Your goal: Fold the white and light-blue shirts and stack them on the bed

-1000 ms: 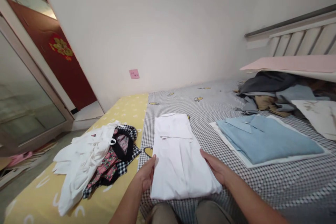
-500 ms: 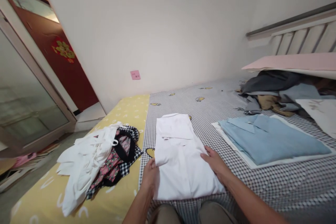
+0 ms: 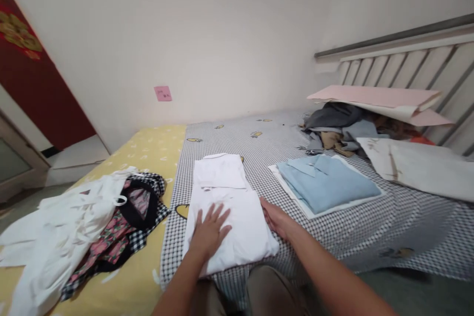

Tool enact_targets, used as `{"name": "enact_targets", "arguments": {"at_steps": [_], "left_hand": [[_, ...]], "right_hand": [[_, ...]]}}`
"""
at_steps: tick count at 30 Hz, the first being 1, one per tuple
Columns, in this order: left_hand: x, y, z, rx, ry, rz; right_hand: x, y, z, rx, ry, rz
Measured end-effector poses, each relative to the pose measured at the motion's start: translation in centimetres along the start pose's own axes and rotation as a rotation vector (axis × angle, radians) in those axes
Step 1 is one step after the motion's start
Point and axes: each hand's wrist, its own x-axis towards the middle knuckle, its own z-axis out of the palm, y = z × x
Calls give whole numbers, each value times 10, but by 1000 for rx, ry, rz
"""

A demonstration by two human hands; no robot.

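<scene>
A folded white shirt (image 3: pixel 222 192) lies on the checked bedsheet (image 3: pixel 333 237) right in front of me, collar pointing away. My left hand (image 3: pixel 209 229) rests flat on its lower half, fingers spread, holding nothing. My right hand (image 3: pixel 276 217) lies along the shirt's right edge, fingers stretched out against the fabric. My knees show at the bottom of the view.
A folded light blue shirt (image 3: pixel 326 185) lies on a white board to the right. A loose heap of white, floral and checked clothes (image 3: pixel 85 222) sits on the yellow sheet at left. More clothes (image 3: pixel 336 128), pink boards (image 3: pixel 377 96) and a pillow (image 3: pixel 418 165) lie by the headboard.
My left hand has moved from the shirt's left edge onto its top and now lies flat. The view has swung to the right, so everything sits further left.
</scene>
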Motion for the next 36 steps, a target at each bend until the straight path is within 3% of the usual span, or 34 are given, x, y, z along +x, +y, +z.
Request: {"name": "enact_targets", "arguments": {"at_steps": [3, 8, 12, 15, 18, 23, 27, 32, 36], "left_hand": [[1, -2, 17, -25, -15, -211], [2, 2, 12, -38, -78, -264], [1, 6, 8, -24, -91, -325], [1, 7, 9, -21, -94, -349], [2, 5, 11, -27, -101, -347], [0, 4, 14, -29, -45, -335], [-2, 5, 21, -27, 14, -338], [-2, 5, 34, -22, 117, -365], [-2, 6, 36, -44, 125, -364]], "right_hand": [[-27, 10, -13, -34, -9, 59], [-57, 41, -14, -167, -119, -99], [-57, 53, -13, -350, 49, -254], [-50, 45, -19, -445, 87, -246], [-35, 24, -20, -396, 100, -214], [0, -10, 5, -285, 145, -272], [12, -10, 23, -255, 194, -312], [14, -5, 6, -356, 401, -331], [12, -17, 0, -615, 575, -607]]}}
